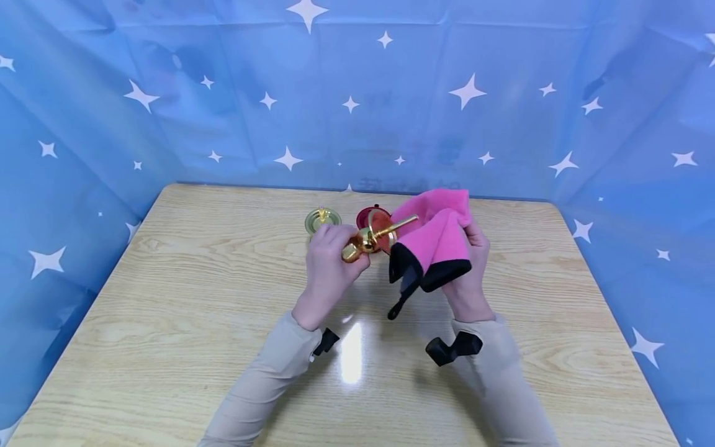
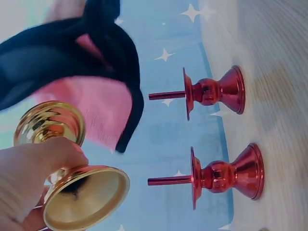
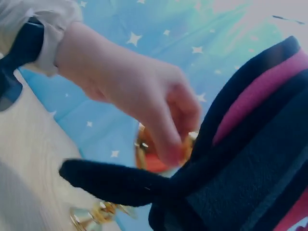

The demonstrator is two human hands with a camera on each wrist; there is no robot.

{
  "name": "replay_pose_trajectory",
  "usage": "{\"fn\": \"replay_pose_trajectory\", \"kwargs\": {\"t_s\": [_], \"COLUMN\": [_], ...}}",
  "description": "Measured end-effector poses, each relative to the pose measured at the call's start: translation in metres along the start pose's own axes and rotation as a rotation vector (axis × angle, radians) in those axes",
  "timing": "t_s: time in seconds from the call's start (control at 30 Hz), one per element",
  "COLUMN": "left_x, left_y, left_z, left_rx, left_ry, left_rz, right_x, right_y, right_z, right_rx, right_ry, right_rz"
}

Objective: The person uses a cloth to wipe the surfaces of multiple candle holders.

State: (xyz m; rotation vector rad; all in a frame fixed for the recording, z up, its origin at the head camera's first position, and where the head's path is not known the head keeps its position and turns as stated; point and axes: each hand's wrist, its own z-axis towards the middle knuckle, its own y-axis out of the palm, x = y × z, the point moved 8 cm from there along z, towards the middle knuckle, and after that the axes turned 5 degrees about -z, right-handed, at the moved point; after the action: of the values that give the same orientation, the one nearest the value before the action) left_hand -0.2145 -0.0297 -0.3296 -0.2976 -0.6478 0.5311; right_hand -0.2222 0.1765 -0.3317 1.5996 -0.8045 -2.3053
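Note:
My left hand [image 1: 329, 264] grips a shiny gold candlestick [image 1: 367, 240] by its stem, tilted so its spike points right. In the left wrist view the fingers wrap the candlestick [image 2: 86, 199] between its hollow base and cup. A pink cloth with black trim [image 1: 441, 239] hangs from my right hand [image 1: 472, 267], its left edge close to the candlestick's dish. Much of the right hand's fingers is hidden behind the cloth. In the right wrist view the black-edged cloth [image 3: 240, 183] fills the near side, and my left hand [image 3: 144, 91] shows beyond it.
Two red candlesticks, one upper [image 2: 209, 92] and one lower [image 2: 221, 175], stand on the wooden table [image 1: 195, 298] in the left wrist view. Another gold candlestick [image 1: 323, 217] stands near the table's back edge. A blue curtain with white stars [image 1: 391, 112] surrounds the table.

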Motion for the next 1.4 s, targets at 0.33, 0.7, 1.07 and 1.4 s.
{"fn": "replay_pose_trajectory", "kwargs": {"t_s": [0.33, 0.7, 1.07, 1.4], "left_x": [0.002, 0.004, 0.002, 0.012], "left_y": [-0.003, -0.004, -0.004, 0.001], "left_z": [0.002, 0.001, 0.001, 0.001], "left_rx": [0.076, 0.133, 0.104, 0.09], "left_ry": [-0.007, 0.023, 0.024, 0.088], "left_rz": [-0.059, 0.052, -0.116, -0.046], "right_x": [0.011, 0.019, -0.011, -0.019], "right_y": [0.011, 0.033, 0.041, 0.049], "right_z": [-0.011, -0.031, -0.027, -0.044], "right_rx": [-0.231, -0.386, -0.361, -0.294], "right_ry": [-0.07, -0.093, -0.798, -0.989], "right_rz": [-0.31, -0.696, -1.065, -1.189]}}
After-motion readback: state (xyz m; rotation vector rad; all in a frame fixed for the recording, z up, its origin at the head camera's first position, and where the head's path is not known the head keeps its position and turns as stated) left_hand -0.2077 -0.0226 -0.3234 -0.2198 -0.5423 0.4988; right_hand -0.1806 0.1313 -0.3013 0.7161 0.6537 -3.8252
